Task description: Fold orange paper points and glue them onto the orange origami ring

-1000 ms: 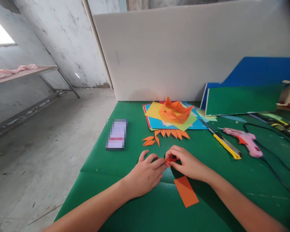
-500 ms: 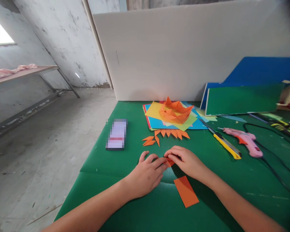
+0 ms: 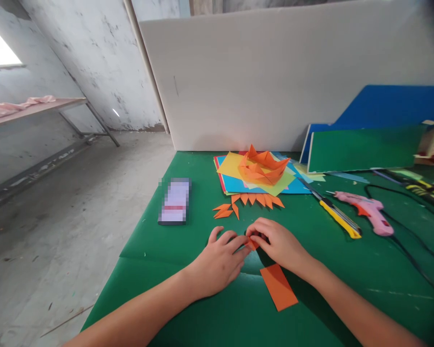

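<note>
- While the green-covered tabletop (image 3: 198, 325) is shared by both bare hands, a small folded piece of orange paper (image 3: 253, 245) is held low over it, where the fingertips are brought together.
- By the right hand (image 3: 280, 241), the piece is pinched narrowly between thumb and forefinger, with the other fingers curled.
- By the left hand (image 3: 219, 262), the piece's near-left end is met with the fingertips, while the remaining fingers are loosely spread; whether it is gripped or only pressed there cannot be told, as most of the paper is hidden.
- Just on the near side of the right hand, a flat orange paper rectangle (image 3: 278, 287) is laid slantwise.
- Beyond the hands, a row of pointed orange folded-paper pieces (image 3: 260, 200) is lined up along the near edge of a fanned stack of multicoloured paper sheets (image 3: 228, 168).
- At the row's left end, a few more orange folded pieces (image 3: 222, 211) are grouped.
- On the stack, a spiky orange folded-paper ring (image 3: 257, 171) is set.
- To the right, a yellow-handled utility knife (image 3: 340, 221) and a pink glue gun (image 3: 374, 207) are placed side by side.
- To the left, a pixelated phone (image 3: 176, 202) is laid flat.
</note>
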Action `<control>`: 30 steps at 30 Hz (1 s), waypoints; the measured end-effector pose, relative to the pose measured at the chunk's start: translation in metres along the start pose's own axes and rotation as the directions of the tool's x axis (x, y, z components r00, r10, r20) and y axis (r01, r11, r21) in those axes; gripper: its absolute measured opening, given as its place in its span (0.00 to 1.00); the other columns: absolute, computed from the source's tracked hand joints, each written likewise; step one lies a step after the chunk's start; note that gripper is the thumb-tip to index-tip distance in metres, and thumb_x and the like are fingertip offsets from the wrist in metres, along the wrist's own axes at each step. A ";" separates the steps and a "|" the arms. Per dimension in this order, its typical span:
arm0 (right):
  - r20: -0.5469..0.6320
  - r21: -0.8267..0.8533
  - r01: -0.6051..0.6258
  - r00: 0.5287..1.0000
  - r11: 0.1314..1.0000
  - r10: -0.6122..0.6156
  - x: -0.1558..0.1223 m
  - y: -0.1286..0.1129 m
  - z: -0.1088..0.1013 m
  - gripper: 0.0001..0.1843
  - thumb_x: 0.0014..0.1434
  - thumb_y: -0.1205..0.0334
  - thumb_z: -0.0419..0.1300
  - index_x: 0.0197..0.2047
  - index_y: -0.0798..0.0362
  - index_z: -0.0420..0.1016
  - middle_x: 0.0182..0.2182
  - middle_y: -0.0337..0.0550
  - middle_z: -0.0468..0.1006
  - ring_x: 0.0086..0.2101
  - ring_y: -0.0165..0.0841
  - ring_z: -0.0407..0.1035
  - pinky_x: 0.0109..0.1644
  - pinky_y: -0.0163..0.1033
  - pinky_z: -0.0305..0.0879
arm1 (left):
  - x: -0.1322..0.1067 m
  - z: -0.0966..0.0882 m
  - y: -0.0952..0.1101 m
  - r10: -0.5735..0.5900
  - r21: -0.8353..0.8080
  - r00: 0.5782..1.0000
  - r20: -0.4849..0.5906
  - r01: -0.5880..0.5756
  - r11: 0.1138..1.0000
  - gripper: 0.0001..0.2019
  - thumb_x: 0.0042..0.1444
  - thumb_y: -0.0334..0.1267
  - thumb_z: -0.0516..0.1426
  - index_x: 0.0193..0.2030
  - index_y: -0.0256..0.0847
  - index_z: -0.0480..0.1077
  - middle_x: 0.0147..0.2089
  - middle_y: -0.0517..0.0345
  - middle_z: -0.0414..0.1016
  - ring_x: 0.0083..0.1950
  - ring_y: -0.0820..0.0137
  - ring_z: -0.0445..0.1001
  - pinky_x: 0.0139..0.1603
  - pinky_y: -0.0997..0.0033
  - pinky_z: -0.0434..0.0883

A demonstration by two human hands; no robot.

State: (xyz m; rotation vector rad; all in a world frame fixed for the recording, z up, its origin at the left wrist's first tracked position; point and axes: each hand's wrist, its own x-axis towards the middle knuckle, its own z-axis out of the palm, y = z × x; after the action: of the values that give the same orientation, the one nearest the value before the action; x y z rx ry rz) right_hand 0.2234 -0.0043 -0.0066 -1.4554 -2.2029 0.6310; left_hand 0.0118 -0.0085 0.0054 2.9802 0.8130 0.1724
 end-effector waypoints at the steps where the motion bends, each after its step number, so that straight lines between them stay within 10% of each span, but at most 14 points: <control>1: -0.005 -0.010 0.007 1.000 1.000 -0.007 0.000 0.000 0.001 0.10 0.62 0.71 0.51 0.35 0.49 0.71 0.34 0.40 0.72 0.35 0.34 0.68 0.36 0.37 0.62 | 0.000 0.000 0.000 0.001 0.001 1.000 -0.002 -0.001 1.000 0.18 0.66 0.39 0.46 0.62 0.46 0.60 0.59 0.57 0.66 0.57 0.62 0.62 0.62 0.52 0.50; 15: -0.021 -0.041 0.064 0.998 0.997 -0.065 -0.001 -0.001 0.007 0.10 0.64 0.73 0.46 0.34 0.50 0.63 0.33 0.41 0.70 0.36 0.35 0.65 0.38 0.40 0.61 | -0.001 0.002 0.000 0.018 0.032 1.000 -0.012 -0.017 0.999 0.18 0.67 0.38 0.45 0.62 0.45 0.60 0.59 0.57 0.67 0.56 0.63 0.62 0.63 0.51 0.50; 30: 0.023 0.076 -0.125 0.992 0.989 0.123 0.004 -0.002 -0.002 0.07 0.58 0.63 0.58 0.30 0.48 0.75 0.30 0.39 0.76 0.34 0.35 0.68 0.35 0.38 0.61 | -0.001 0.002 -0.001 0.025 0.065 0.999 -0.028 -0.023 0.998 0.19 0.67 0.39 0.45 0.63 0.45 0.60 0.56 0.56 0.69 0.56 0.63 0.62 0.63 0.52 0.50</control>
State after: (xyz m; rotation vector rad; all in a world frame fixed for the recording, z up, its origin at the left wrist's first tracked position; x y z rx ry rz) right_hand 0.2219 -0.0010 -0.0035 -1.5616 -2.0891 0.7644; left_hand 0.0104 -0.0085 0.0035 3.0559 0.8011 0.1945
